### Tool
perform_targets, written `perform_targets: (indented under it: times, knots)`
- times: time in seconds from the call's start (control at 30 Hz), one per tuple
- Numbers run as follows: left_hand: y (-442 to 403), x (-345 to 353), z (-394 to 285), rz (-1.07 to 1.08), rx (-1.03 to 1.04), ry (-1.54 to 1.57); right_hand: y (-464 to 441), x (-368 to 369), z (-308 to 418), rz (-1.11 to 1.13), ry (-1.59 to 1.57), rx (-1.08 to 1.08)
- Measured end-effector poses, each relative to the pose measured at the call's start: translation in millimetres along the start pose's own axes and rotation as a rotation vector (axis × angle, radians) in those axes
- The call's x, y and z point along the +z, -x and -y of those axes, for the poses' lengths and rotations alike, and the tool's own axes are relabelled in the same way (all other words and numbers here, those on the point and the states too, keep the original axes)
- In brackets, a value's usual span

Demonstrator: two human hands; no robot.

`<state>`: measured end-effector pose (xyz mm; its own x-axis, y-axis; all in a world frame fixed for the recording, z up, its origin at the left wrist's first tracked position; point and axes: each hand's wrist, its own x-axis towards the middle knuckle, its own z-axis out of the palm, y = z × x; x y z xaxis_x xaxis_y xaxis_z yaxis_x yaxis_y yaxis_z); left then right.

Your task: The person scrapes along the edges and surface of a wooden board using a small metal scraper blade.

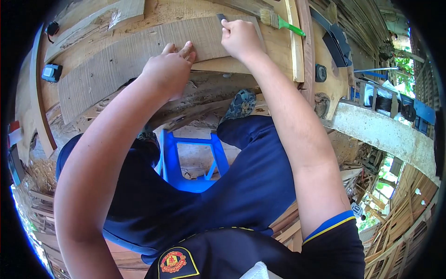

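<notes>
A long brown wooden board [125, 55] lies across the work surface in front of me. My left hand [169, 69] rests on the board near its front edge, with the fingers spread and nothing in them. Toward the board's right end, my right hand [239, 38] is closed on a small dark flat piece [221, 17], which sticks out past the thumb. What that piece is cannot be made out. A brush with a green handle [290, 27] lies just right of my right hand.
Two tape measures, one at the left [51, 73] and one at the right [321, 73], lie on the surface. Wooden strips [296, 46] stand right of the brush. A blue plastic stool [193, 184] is between my legs. Scrap wood [409, 209] is piled at the right.
</notes>
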<state>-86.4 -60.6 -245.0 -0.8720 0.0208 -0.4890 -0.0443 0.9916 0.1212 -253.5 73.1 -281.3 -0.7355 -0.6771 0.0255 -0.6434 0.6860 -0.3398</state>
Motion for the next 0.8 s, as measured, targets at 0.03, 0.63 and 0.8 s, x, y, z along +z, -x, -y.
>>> perform_targets:
  times: [0.03,0.63,0.8]
  knots:
    - [1.2,1.9,2.0,-0.022,0.007,-0.004,2.2,0.1,0.4,-0.002,-0.004,-0.006]
    - [3.2,-2.2,1.4,0.009,0.004,-0.018,7.5,-11.9,2.3,0.040,-0.010,0.046]
    - [3.8,-4.3,2.3,0.027,0.008,-0.035,48.5,-6.0,-26.9,-0.037,-0.014,-0.123]
